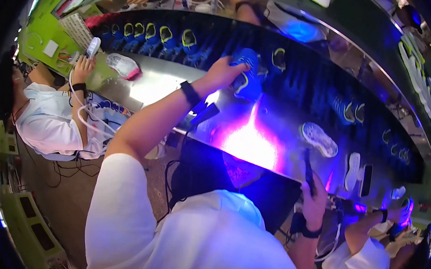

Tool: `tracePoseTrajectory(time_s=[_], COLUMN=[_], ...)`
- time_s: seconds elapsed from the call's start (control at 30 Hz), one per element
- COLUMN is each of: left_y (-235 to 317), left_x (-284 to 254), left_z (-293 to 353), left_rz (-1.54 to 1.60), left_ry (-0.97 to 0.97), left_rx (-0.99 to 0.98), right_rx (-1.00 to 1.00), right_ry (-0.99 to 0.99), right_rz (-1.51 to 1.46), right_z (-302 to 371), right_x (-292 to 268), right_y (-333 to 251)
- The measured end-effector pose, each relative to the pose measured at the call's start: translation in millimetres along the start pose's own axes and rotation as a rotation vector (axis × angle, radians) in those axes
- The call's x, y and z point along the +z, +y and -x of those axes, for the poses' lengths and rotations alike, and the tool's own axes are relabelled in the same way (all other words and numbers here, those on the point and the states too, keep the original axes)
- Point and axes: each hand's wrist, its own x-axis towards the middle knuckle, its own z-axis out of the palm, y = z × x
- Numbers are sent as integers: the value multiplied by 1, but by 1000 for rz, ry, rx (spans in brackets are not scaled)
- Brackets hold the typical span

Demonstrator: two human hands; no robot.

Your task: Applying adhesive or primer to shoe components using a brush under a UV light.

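Observation:
Over the far side of the bench, my left hand (224, 74) is closed on a blue shoe upper (248, 86) with a yellow-green collar edge. Below that upper, a glaring white and magenta light (252, 142) washes over the metal bench (203, 128). My right hand (314, 199), low and to the right, has its fingers wrapped round a slim dark tool (309, 164), pointing away from me; its exact kind does not show. Just beyond the tool's tip lies a pale shoe sole (319, 139).
A dark rack or conveyor (213, 30) with several blue shoe uppers curves across the back. On the right lie another sole (352, 170) and a dark phone-like slab (367, 180). A white and pink sole (123, 66) is at left. Co-workers sit on both sides (57, 119) (360, 262).

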Motion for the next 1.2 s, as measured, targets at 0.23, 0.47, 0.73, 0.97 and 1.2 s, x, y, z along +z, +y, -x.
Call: tracePoseTrajectory(time_s=[0.23, 0.47, 0.73, 0.97, 1.2], left_y=[8, -30, -21, -20, -13], left_x=[-97, -109, 17, 15, 10], left_z=[-139, -179, -110, -96, -86], left_rz=[-1174, -1225, -1314, -1282, -1237], left_ry=[365, 454, 122, 171, 197], left_rx=[147, -42, 407, 462, 456], right_rx=[150, 207, 168, 28, 56], right_ry=[159, 194, 150, 199, 268], right_rz=[-59, -40, -33, -19, -40], right_z=[8, -14, -55, -45, -30], right_x=[-23, -13, 7, 2, -12], right_y=[-12, 2, 9, 9, 25])
